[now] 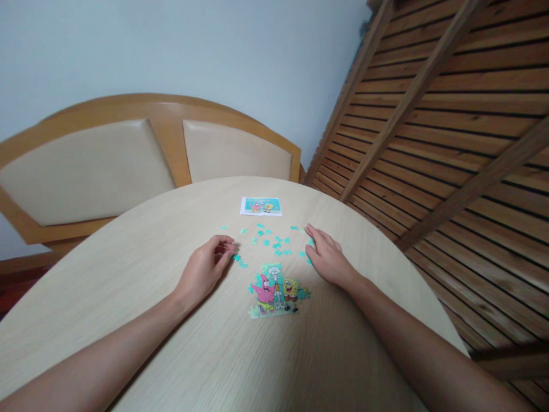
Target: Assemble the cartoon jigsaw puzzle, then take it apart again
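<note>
A partly joined jigsaw puzzle [277, 292] lies on the table, showing a pink starfish, a squid figure and a yellow sponge figure. Beyond it several loose teal puzzle pieces [278, 242] are scattered. My left hand [206, 268] rests at the left of these, fingers loosely bent and thumb apart, with nothing seen in it. Right beside its thumb lie a few pieces [238, 260]. At the right of the scatter, my right hand [328, 256] has its fingers stretched out and thumb spread, over or touching pieces [309, 252] that it partly covers.
A reference picture card [261, 206] lies flat beyond the loose pieces. The round wooden table [128, 246] has a cushioned wooden bench back [167, 143] behind it. A slatted wooden partition [412, 137] stands along the right, close to the table's edge.
</note>
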A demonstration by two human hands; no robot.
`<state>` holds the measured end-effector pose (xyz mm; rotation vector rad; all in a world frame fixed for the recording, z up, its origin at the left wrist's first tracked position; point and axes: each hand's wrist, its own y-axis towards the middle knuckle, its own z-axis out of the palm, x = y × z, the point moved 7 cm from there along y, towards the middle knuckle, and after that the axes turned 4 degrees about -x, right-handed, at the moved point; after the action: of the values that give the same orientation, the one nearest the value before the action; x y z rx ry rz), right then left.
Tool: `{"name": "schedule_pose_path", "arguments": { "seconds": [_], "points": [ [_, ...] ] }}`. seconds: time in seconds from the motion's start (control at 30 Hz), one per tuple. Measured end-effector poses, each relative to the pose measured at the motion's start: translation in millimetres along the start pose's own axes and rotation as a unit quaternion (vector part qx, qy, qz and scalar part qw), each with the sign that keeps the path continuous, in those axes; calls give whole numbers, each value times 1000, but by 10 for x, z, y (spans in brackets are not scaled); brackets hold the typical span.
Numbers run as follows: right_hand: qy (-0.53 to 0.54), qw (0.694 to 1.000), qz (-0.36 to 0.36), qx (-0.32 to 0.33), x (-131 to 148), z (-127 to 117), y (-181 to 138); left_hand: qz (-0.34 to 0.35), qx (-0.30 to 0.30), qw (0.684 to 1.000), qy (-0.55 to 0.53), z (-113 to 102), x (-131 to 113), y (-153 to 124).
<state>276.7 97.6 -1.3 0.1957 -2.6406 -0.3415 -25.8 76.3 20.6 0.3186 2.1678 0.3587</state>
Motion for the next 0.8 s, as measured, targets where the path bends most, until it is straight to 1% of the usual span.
{"name": "schedule_pose_path", "arguments": {
  "seconds": [0.07, 0.17, 0.27, 0.33, 0.4, 0.47, 0.53, 0.6, 0.63, 0.7, 0.8],
  "points": [
    [-9, 1000, -4, 10, 10, 9, 6, 1, 4, 1000, 18, 3, -9, -1],
    [-10, 1000, -4, 12, 28, -1, 10, 22, 9, 998, 58, 9, -42, -8],
    [-9, 1000, 9, 21, 38, -6, 8, 57, 10, 994, 98, 6, -106, -31],
    [-16, 1000, 19, 16, 31, -29, 9, 99, 18, 989, 112, 12, -209, -63],
    [-42, 999, 33, 1, 2, -81, 12, 168, 51, 979, 102, 56, -380, -125],
    [-95, 994, 50, -7, -37, -160, 8, 252, 120, 958, 67, 142, -580, -230],
    [-168, 984, 58, 4, -50, -251, -9, 325, 197, 924, 46, 239, -735, -359],
    [-247, 967, 59, 33, -24, -342, -41, 372, 257, 891, 38, 315, -808, -463],
    [-281, 956, 64, 52, -5, -385, -63, 382, 275, 881, 39, 342, -814, -492],
    [-324, 939, 81, 79, 51, -477, -111, 381, 285, 878, 52, 371, -784, -499],
    [-344, 929, 99, 96, 188, -575, -182, 365, 256, 891, 81, 360, -724, -454]
  ]
}}
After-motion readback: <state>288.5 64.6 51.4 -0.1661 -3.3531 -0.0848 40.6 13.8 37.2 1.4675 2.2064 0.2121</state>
